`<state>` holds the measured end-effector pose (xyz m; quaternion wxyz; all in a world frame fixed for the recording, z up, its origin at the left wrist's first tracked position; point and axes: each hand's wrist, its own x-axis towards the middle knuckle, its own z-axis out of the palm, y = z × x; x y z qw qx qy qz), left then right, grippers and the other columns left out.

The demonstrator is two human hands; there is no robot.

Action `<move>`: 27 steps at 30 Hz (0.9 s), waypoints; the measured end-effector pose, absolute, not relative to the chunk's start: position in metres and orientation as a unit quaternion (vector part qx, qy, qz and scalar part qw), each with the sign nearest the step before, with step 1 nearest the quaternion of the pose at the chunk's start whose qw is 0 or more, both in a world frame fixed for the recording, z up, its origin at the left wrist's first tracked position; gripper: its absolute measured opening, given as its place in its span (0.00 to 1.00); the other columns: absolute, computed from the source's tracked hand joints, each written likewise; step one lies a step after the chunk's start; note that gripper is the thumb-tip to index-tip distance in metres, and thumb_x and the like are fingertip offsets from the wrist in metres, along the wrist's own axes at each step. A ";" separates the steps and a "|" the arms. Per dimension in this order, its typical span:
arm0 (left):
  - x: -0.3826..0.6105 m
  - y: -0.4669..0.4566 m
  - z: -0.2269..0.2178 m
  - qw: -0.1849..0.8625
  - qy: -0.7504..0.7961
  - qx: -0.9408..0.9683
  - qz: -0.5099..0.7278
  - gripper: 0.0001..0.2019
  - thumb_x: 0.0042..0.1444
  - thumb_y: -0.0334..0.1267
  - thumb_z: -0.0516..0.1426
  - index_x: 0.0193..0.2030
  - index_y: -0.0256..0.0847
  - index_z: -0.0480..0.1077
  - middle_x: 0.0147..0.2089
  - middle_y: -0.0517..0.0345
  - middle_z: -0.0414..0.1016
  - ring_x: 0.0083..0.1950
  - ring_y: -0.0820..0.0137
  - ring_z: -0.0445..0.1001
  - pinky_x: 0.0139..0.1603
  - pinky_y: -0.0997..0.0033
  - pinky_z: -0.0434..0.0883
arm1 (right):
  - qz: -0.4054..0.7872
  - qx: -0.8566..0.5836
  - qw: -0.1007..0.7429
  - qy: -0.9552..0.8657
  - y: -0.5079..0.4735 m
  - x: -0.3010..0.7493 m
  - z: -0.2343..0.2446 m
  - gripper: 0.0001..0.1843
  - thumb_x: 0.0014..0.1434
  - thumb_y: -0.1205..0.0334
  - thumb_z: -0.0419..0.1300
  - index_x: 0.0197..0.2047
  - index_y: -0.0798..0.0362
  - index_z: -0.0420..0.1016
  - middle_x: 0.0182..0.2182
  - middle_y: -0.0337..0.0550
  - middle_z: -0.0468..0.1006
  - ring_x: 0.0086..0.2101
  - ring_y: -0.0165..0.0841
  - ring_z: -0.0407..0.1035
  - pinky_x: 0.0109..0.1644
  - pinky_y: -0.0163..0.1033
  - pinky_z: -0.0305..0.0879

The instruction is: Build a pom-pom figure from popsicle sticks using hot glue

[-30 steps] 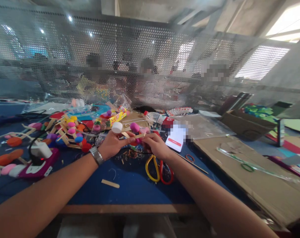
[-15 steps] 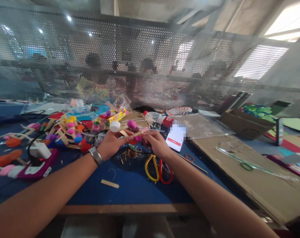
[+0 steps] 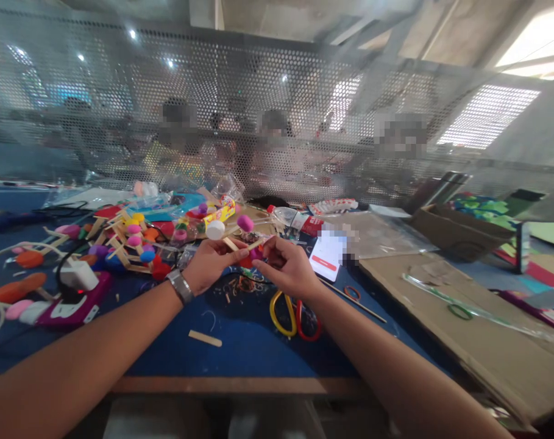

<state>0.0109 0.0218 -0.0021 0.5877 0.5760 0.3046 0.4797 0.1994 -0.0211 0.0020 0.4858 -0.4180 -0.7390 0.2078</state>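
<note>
Left hand (image 3: pixel 206 266) pinching pale flat wooden sticks (image 3: pixel 231 244) between thumb and fingers, one jutting toward right hand (image 3: pixel 291 267), half-curled just beside, cannot tell whether gripping; white round piece (image 3: pixel 215 230) just beyond left hand; magenta rounded piece (image 3: pixel 245 223) beyond gap between hands; yellow-and-red-handled scissors (image 3: pixel 294 320) on near side of right hand; lit phone (image 3: pixel 326 253) right of it

Open lane: bare blue counter (image 3: pixel 253 360), bottom center, a flat loose stick (image 3: pixel 205 338) the only low bump. Scissors (image 3: pixel 295 318) clutter its right part, by the right hand (image 3: pixel 288 268). Held sticks (image 3: pixel 231 244) crowd the gap to the left hand (image 3: pixel 213 265). Left blocked: power strip (image 3: pixel 78 305), craft pile (image 3: pixel 125 244). Right: phone (image 3: pixel 326 253), then low flat cardboard (image 3: pixel 468 332), passable above. Mesh screen (image 3: pixel 304 167) walls the back.
</note>
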 end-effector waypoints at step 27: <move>0.013 0.023 -0.005 0.581 0.291 0.592 0.478 0.17 0.41 0.47 0.73 0.33 0.38 0.81 0.31 0.57 0.82 0.34 0.69 0.78 0.42 0.67 0.75 | 0.305 -0.466 0.531 -0.638 -0.020 0.193 -0.002 0.20 0.49 0.44 0.70 0.26 0.51 0.72 0.18 0.34 0.66 0.21 0.28 0.54 0.24 0.35 0.51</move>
